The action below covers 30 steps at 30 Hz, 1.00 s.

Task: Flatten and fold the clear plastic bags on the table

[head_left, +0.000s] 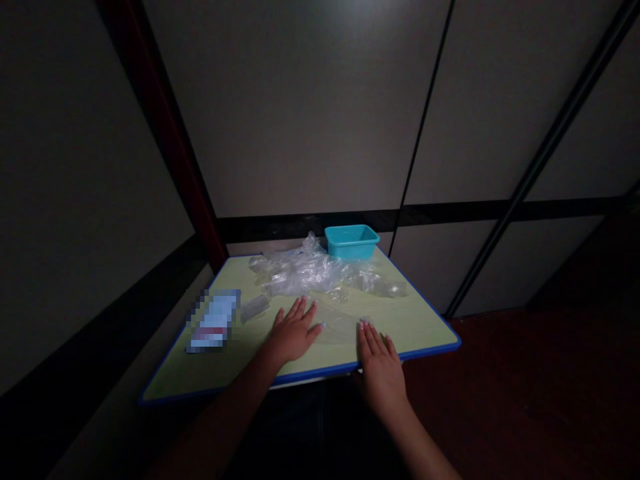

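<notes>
A thin clear plastic sheet or bag (336,325) lies flat on the yellow-green table (425,327). My left hand (295,331) rests palm down at its left side, fingers spread. At the sheet's right end, near the front edge, my right hand (380,367) lies flat with fingers stretched out. Neither hand grips anything. Beyond both hands is a crumpled heap of clear plastic (310,272), which stretches to the right. A small folded greyish piece (255,308) sits left of my left hand.
A turquoise plastic basket (352,243) stands at the back of the table, behind the heap. A blurred-out flat object (215,321) lies at the left edge. The table has a blue rim, and panelled walls rise behind and to the left.
</notes>
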{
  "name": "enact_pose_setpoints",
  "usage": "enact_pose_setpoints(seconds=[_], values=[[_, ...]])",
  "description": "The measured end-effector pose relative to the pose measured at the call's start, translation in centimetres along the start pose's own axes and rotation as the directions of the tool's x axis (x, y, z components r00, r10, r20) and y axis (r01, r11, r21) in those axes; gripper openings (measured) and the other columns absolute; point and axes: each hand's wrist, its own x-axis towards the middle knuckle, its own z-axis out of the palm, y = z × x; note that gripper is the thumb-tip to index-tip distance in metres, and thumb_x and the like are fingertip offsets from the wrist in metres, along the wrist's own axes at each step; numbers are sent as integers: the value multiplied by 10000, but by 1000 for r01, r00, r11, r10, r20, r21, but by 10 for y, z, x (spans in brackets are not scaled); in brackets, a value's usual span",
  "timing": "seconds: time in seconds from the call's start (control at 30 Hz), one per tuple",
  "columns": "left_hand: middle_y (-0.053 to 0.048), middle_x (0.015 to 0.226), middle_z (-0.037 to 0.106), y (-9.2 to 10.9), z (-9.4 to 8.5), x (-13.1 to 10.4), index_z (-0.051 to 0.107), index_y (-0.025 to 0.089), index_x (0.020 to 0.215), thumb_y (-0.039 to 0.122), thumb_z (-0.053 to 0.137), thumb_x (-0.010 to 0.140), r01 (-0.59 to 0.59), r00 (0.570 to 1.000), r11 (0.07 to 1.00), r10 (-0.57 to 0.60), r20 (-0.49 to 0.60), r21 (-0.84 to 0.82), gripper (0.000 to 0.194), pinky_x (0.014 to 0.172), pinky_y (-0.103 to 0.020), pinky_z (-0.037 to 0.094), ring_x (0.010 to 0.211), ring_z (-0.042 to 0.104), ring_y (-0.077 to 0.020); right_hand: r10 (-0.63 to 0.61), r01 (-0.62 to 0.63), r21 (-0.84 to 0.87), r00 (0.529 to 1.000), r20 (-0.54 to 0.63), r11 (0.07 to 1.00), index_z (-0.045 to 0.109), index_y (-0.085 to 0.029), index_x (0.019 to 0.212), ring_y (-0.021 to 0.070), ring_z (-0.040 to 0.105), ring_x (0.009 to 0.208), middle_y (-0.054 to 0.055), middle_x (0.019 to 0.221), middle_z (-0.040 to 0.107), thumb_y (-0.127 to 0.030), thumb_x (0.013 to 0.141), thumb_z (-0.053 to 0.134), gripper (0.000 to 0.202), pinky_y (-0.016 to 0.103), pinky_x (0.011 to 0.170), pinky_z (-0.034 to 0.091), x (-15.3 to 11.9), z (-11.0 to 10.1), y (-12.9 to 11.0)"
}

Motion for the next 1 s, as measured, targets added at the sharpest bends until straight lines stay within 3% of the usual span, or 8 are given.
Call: enact_pose_setpoints(seconds=[0.1, 0.2, 0.27, 0.37, 0.47, 0.57, 0.77, 1.0], values=[[-74, 1581, 98, 14, 0, -2, 216, 230, 1500, 505, 278, 968, -90, 994, 996, 90, -59, 4, 602, 1138, -551, 105, 1460, 65, -231, 4, -4, -3, 1000, 9, 1000, 239, -48, 1483, 247, 197, 1430, 130, 1546, 223, -179, 756, 492, 781, 429, 1151, 107, 0, 1, 0], [-30, 1582, 123, 24, 4, -3, 216, 265, 1497, 491, 290, 969, -233, 971, 973, 231, -63, -12, 579, 1147, -546, 90, 1460, 84, -212, 0, 0, -5, 1000, -1, 1000, 223, -50, 1488, 249, 185, 1433, 134, 1549, 209, -188, 767, 495, 783, 431, 1154, 96, 0, 2, 0], [-17, 1582, 136, 26, 7, -3, 218, 280, 1494, 483, 301, 969, -264, 963, 964, 263, -59, -16, 569, 1144, -559, 88, 1459, 96, -211, -4, 4, 8, 1000, -2, 1000, 211, -52, 1491, 246, 176, 1436, 136, 1551, 200, -201, 770, 510, 794, 428, 1158, 88, 0, 1, 0], [-19, 1576, 172, 26, 9, -3, 249, 293, 1485, 465, 322, 967, -263, 962, 965, 262, -83, -1, 550, 1145, -564, 75, 1457, 114, -215, -9, 7, 42, 999, 36, 999, 180, -56, 1497, 240, 130, 1445, 136, 1559, 164, -285, 778, 560, 844, 438, 1163, 77, -2, -7, -1], [-33, 1566, 215, 26, 9, -4, 296, 279, 1472, 437, 333, 967, -228, 963, 973, 229, -141, 22, 530, 1152, -548, 52, 1452, 143, -221, 12, -21, 88, 994, 104, 996, 106, -97, 1511, 262, 61, 1452, 133, 1567, 101, -453, 781, 592, 946, 550, 1144, 16, -4, -23, -5], [-34, 1566, 214, 26, 10, -4, 320, 274, 1463, 410, 323, 969, -188, 965, 982, 191, -178, 34, 512, 1152, -546, 47, 1451, 150, -220, 47, -57, 121, 996, 82, 991, 77, -127, 1517, 287, 24, 1452, 129, 1567, 45, -571, 837, 491, 911, 634, 1097, -61, -1, -36, -13], [-19, 1575, 162, 25, 14, -2, 263, 290, 1486, 308, 283, 964, -153, 978, 988, 157, -135, 35, 522, 1147, -555, 61, 1454, 127, -213, -41, 29, 196, 997, 60, 980, 191, -156, 1503, 232, 106, 1450, 74, 1564, 134, -532, 966, 194, 656, 588, 1114, -90, 18, -37, -30], [-45, 1571, 166, 25, 15, 1, 231, 261, 1499, 299, 265, 958, -129, 989, 990, 133, -63, 59, 543, 1145, -547, 98, 1452, 136, -215, -8, -9, 138, 992, 126, 990, 219, -120, 1490, 220, 160, 1441, 115, 1546, 221, -537, 966, 177, 671, 547, 1140, 41, 31, -27, -23]])
